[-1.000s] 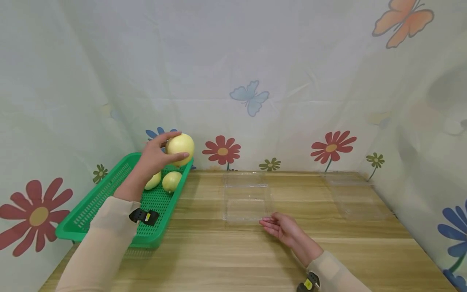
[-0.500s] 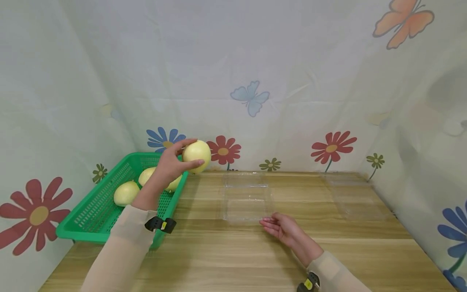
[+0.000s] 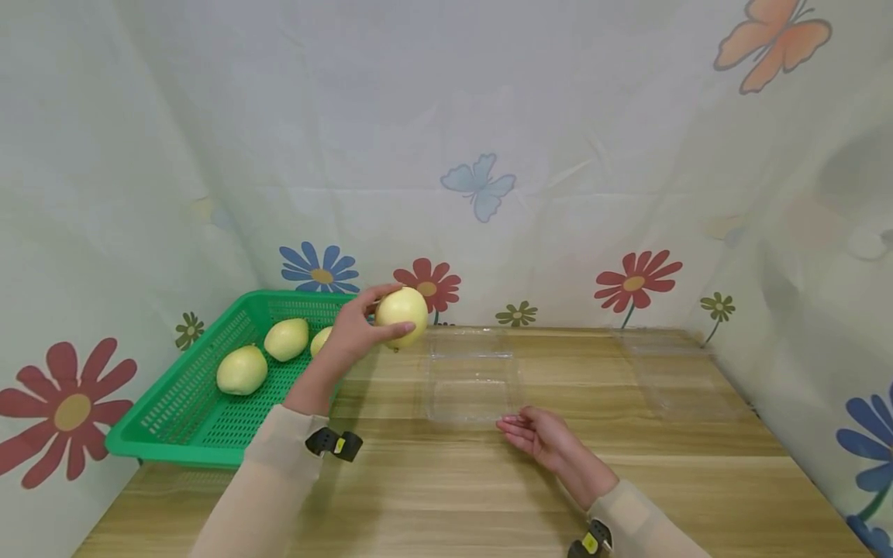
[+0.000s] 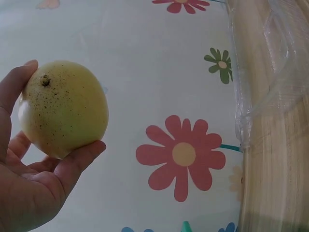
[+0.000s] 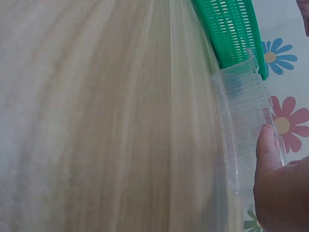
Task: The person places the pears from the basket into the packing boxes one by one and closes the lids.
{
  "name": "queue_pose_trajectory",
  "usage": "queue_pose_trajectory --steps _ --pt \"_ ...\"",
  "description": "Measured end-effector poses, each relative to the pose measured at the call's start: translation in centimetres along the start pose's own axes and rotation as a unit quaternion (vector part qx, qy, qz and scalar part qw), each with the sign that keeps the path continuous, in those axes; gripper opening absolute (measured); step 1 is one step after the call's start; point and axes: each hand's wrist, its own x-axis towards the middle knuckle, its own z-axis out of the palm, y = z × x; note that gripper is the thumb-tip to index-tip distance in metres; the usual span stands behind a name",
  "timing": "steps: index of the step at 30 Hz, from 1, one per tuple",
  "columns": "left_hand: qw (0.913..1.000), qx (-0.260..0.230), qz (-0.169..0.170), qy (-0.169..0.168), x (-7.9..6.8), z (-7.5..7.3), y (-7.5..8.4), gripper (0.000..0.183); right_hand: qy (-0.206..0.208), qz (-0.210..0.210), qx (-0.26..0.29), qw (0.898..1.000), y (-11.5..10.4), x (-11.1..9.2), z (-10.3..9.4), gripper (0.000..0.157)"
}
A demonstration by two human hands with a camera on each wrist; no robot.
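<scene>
Backdrop: you have a pale patterned cloth (image 3: 349, 139) hanging behind a wood-grain table (image 3: 418, 496).
Left hand (image 3: 354, 332): you grip a pale yellow fruit (image 3: 406, 311) between thumb and fingers, holding it in the air above the table.
Just changed: over the last second you have carried that fruit rightwards from above the green basket (image 3: 170, 454), lowering it a little at the end; your other hand has kept its place.
What it means: your fruit is now out past the basket and near the clear container (image 3: 469, 399), but not inside it.
Right hand (image 3: 540, 438): you rest it at the container's near right corner, fingers relaxed; no firm grip on the plastic shows.
Basket: you have a left-hand fruit (image 3: 241, 370), a middle fruit (image 3: 286, 339) and a third fruit (image 3: 321, 341), partly hidden by your left hand.
Far right: you have a second container (image 3: 687, 380), also clear and very faint.
In the way: your left sleeve (image 3: 261, 488) covers part of the basket, and the see-through plastic makes edges hard for you to judge.
</scene>
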Motion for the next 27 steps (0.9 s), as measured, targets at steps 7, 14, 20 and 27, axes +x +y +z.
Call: queue_pose_trajectory --steps 7,14,20,27 --pt "0.9996 -0.026 -0.008 -0.007 0.2 1.5 -0.6 0.070 0.000 0.002 0.000 1.000 -0.2 -0.1 0.1 0.032" --pt "0.9990 -0.041 -0.014 -0.010 0.0 3.4 -1.4 0.071 -0.003 0.001 -0.001 1.000 -0.1 -0.2 0.0 0.032" --pt "0.9971 -0.071 -0.022 -0.014 0.2 5.1 -1.7 0.070 -0.011 -0.002 0.002 1.000 -0.2 -0.2 0.0 0.030" --pt "0.9956 -0.088 -0.031 -0.004 0.4 7.1 -1.9 0.068 -0.008 -0.001 -0.002 1.000 -0.2 -0.2 -0.1 0.031"
